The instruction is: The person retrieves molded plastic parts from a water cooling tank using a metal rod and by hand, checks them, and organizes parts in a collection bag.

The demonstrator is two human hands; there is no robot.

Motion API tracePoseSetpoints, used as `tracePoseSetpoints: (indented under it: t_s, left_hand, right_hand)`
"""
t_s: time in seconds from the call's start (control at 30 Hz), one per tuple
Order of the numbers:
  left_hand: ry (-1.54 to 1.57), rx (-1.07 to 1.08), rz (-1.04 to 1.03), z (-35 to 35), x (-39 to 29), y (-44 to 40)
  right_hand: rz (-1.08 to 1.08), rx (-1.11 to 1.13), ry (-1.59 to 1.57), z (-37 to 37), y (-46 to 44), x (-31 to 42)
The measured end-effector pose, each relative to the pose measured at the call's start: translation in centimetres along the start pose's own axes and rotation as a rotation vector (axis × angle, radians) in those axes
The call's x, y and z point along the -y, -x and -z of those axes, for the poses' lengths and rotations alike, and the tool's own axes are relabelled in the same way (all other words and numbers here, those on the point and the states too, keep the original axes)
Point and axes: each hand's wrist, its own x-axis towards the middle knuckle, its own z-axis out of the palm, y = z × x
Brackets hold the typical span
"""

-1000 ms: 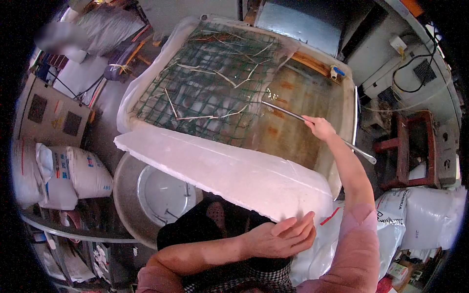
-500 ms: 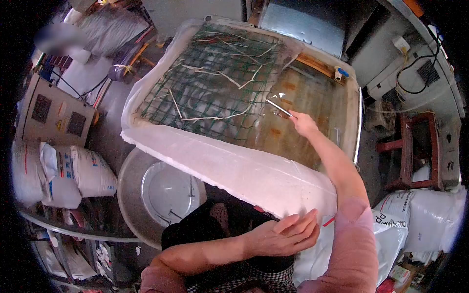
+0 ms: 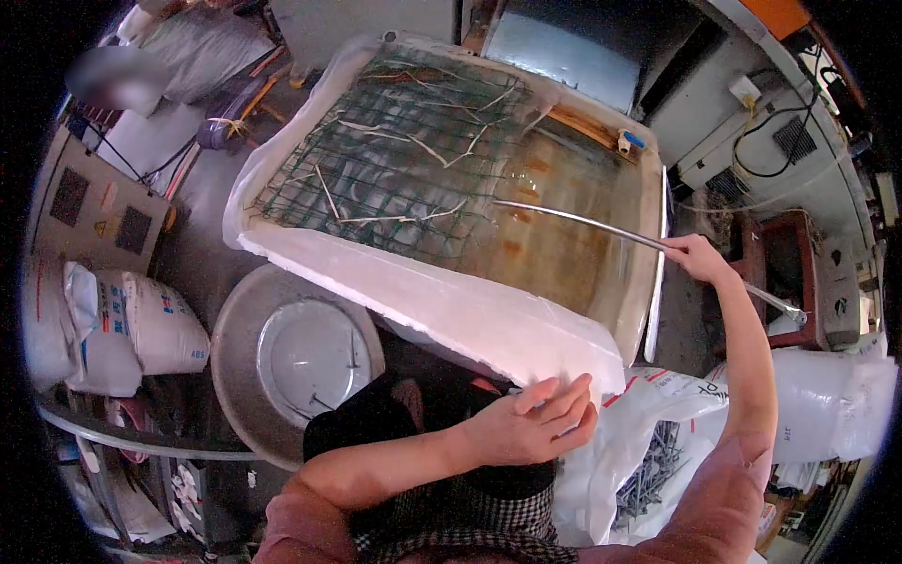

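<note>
My right hand (image 3: 692,257) is closed around a long thin metal rod (image 3: 583,221). One end of the rod reaches over the water by the edge of the green mesh (image 3: 404,169); the other sticks out past my forearm to the right. My left hand (image 3: 540,420) has its fingers apart and holds nothing. It is close to the white front rim (image 3: 442,310) of the tub; whether it touches the rim I cannot tell. Under my right arm, an open white bag (image 3: 592,479) shows several grey thin pieces (image 3: 653,470).
A round basin (image 3: 230,376) with metal pieces in it stands left of my legs. Full white sacks (image 3: 164,324) lie at the left and another sack (image 3: 827,395) at the right. A blue-handled valve (image 3: 629,141) and a reddish frame (image 3: 799,273) are on the right.
My right hand has moved right and outward past the tub's right edge, showing much more of the rod. The open bag with grey pieces is now visible. My left hand has barely shifted.
</note>
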Motion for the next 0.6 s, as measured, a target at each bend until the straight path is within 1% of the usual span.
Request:
tracePoseSetpoints:
  t_s: [0.07, 0.1, 0.13, 0.2, 0.27, 0.37, 0.4, 0.47, 0.53, 0.6]
  left_hand:
    - [0.029, -0.029, 0.007, 0.1, -0.1, 0.1]
    - [0.002, -0.036, -0.012, 0.2, -0.2, 0.1]
    - [0.000, -0.039, -0.014, 0.1, -0.2, -0.1]
    - [0.073, -0.029, 0.017, 0.1, -0.5, 0.0]
    - [0.070, -0.033, 0.018, 0.1, -0.5, -0.1]
    - [0.065, -0.034, 0.020, 0.3, 0.1, -0.3]
    - [0.066, -0.033, 0.014, 0.4, 0.2, -0.3]
    - [0.047, -0.029, 0.008, 0.5, 0.3, -0.3]
    - [0.029, -0.025, -0.003, 0.5, 0.5, -0.4]
    - [0.040, -0.031, -0.023, 0.4, 0.6, -0.4]
  right_hand:
    - [-0.173, 0.113, -0.084, 0.2, 1.4, 0.1]
    - [-0.133, 0.100, -0.063, -0.2, 1.6, -0.1]
    - [-0.043, 0.112, -0.087, -1.1, 1.0, -0.8]
    - [-0.084, 0.149, 0.010, -2.7, 0.1, 1.2]
    - [0.002, 0.048, -0.115, -5.6, -1.3, 1.7]
    - [0.031, -0.018, -0.124, -8.0, -4.0, 2.9]
    - [0.038, -0.016, -0.120, -8.3, -4.7, 3.4]
    - [-0.030, 0.021, -0.208, -9.2, -5.8, 4.9]
    - [-0.024, 0.016, -0.175, -10.0, -6.7, 7.0]
    - [0.019, -0.037, -0.213, -12.3, -8.3, 7.5]
